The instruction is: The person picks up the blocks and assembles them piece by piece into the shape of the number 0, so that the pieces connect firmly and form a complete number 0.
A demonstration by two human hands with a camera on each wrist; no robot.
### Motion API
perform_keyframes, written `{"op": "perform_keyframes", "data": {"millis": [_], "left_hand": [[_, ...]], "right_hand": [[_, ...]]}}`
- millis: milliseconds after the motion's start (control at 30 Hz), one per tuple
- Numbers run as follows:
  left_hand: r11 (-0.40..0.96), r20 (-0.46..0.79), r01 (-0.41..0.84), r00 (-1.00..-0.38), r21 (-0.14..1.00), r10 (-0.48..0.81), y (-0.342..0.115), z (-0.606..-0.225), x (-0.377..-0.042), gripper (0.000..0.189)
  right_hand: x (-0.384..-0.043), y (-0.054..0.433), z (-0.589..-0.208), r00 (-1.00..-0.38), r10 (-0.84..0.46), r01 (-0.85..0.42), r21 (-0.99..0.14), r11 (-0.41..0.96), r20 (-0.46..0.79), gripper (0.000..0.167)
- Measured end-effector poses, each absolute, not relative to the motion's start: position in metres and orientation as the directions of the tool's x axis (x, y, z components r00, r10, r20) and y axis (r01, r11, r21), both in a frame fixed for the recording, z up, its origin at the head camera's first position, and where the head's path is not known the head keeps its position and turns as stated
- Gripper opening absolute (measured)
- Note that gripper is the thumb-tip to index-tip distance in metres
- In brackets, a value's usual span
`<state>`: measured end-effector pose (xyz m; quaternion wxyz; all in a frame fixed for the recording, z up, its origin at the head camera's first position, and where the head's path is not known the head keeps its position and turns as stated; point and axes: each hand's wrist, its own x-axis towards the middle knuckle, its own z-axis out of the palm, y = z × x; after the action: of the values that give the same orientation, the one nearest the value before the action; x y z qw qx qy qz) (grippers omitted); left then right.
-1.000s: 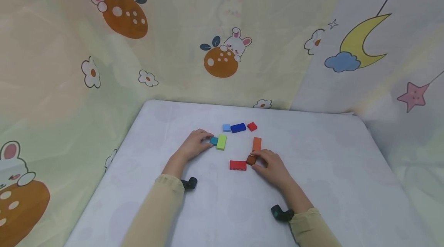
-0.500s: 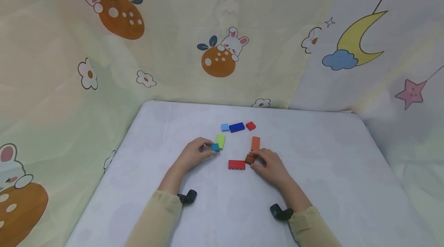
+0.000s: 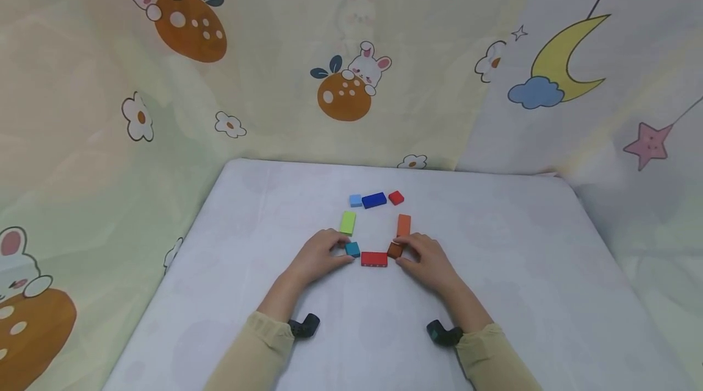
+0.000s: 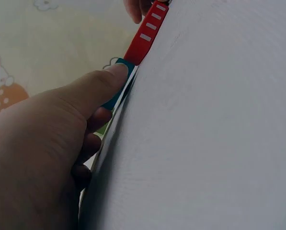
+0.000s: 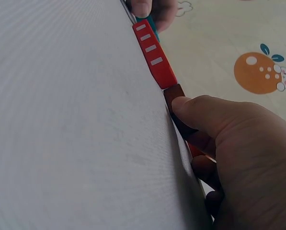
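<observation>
My left hand pinches a teal block between thumb and fingers, at the left end of a long red block. In the left wrist view the teal block looks close against the red one. At the other end, my right hand grips a small brown block by its sides. The right wrist view shows this brown block against the red block, which has pale marks along its side. Behind the right fingers stands an orange block.
A lime green block lies behind the left hand. Farther back are a light blue block, a dark blue block and a small red block. All lie on a white-covered table before a printed cloth backdrop.
My left hand has carried the teal block from beside the lime green block toward me and rightward, to the red block's left end. My right hand stays at the brown block.
</observation>
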<state>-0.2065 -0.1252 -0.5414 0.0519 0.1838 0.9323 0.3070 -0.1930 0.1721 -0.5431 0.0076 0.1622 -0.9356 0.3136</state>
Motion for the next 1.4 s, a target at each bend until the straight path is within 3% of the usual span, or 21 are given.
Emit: {"op": "perform_keyframes", "data": {"millis": [1400], "left_hand": [[0.799,0.067,0.331,-0.936,0.501,0.346,-0.1174,-0.546,-0.2056,0.045]], "right_hand": [[-0.1941,0.1732,-0.5452,-0.934,-0.32,-0.352,-0.558,0.752,0.159,0.044]]}}
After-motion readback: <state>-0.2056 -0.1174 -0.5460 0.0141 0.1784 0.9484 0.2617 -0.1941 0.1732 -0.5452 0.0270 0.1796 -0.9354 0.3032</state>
